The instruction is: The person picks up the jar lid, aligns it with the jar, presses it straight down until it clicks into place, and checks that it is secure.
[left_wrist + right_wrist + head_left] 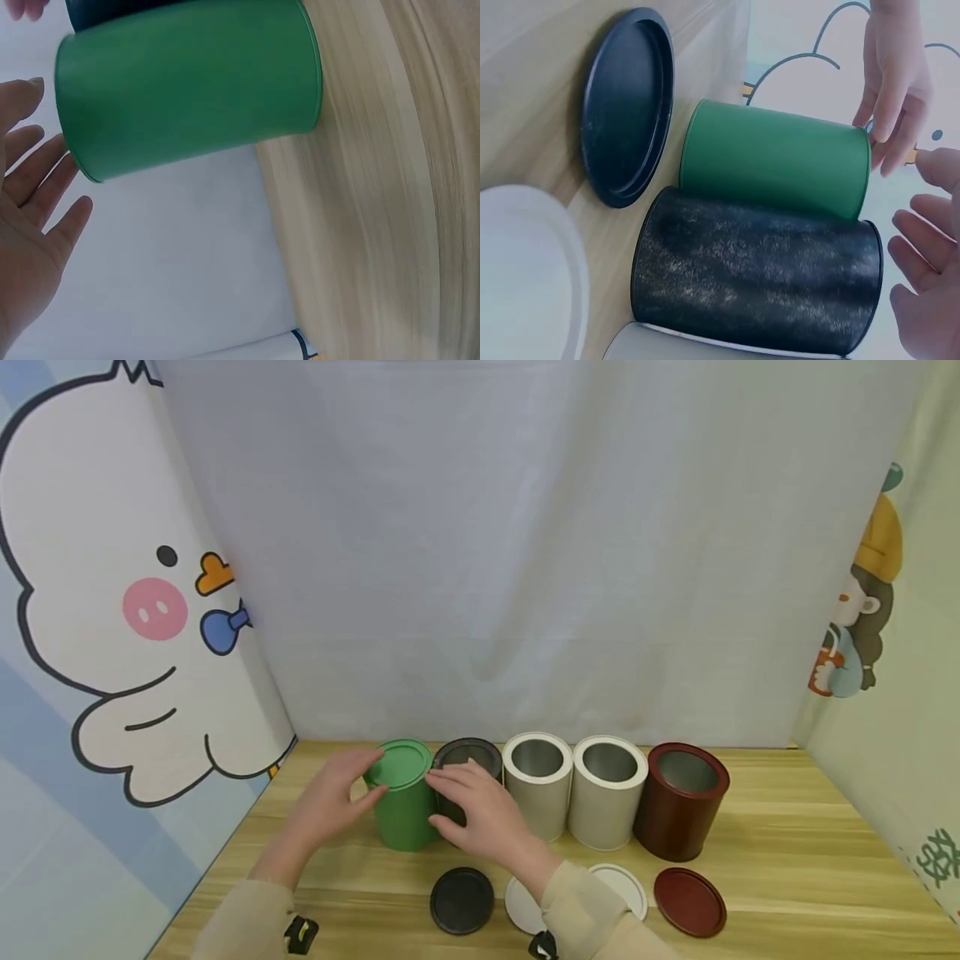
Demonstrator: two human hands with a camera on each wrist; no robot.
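The lidded green can point(407, 822) stands at the row's nine o'clock end, beside the black can point(757, 274); the left hand point(330, 797), fingers loosely parted, is by the green rim's nine o'clock, the right hand point(486, 814), similarly relaxed, by three, neither gripping anything

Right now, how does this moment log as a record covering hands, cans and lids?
Left hand: beside top rim of green cylindrical can
Right hand: near tops of green can and black cylindrical can
Contact: unclear
Covered: green can, by green round lid
Lidless: black can, two white cylindrical cans, dark red cylindrical can
On wood-grain table: black round lid, two white round lids, dark red round lid
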